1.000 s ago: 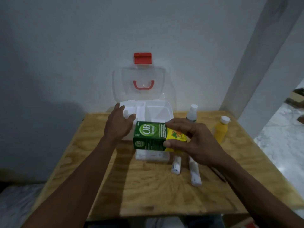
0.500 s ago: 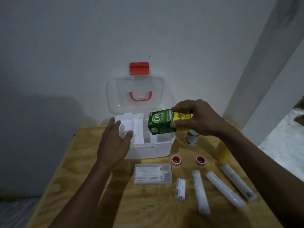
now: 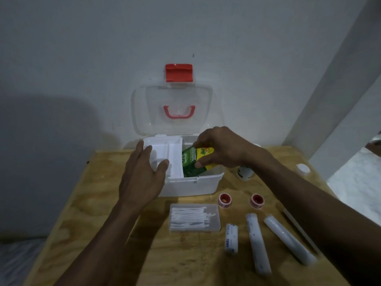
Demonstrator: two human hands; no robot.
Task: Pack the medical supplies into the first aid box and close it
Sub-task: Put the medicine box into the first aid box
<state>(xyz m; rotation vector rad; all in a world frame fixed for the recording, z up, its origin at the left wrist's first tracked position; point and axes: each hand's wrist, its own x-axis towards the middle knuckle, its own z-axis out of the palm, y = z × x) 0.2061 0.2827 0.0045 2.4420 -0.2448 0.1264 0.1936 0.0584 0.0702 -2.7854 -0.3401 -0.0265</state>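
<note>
The white first aid box [image 3: 191, 185] stands open at the back of the wooden table, its clear lid [image 3: 173, 109] with a red latch upright against the wall. My right hand [image 3: 221, 148] grips a green and yellow medicine carton [image 3: 193, 162], tilted and partly down inside the box's right side. My left hand [image 3: 142, 176] rests on the box's left front corner, thumb on the white inner tray [image 3: 165, 153]. On the table lie a clear case of cotton swabs [image 3: 194, 217], two red tape rolls [image 3: 224, 200], and several wrapped bandage rolls [image 3: 257, 242].
A white bottle [image 3: 244, 172] stands right of the box, partly behind my right arm. A white cap [image 3: 302, 168] shows near the table's right edge. A wall runs close behind the box; a white pillar rises at the right.
My right hand has lowered the green carton from above the box down into its right side. The left hand stays at the box's left corner. The view has tilted down.
</note>
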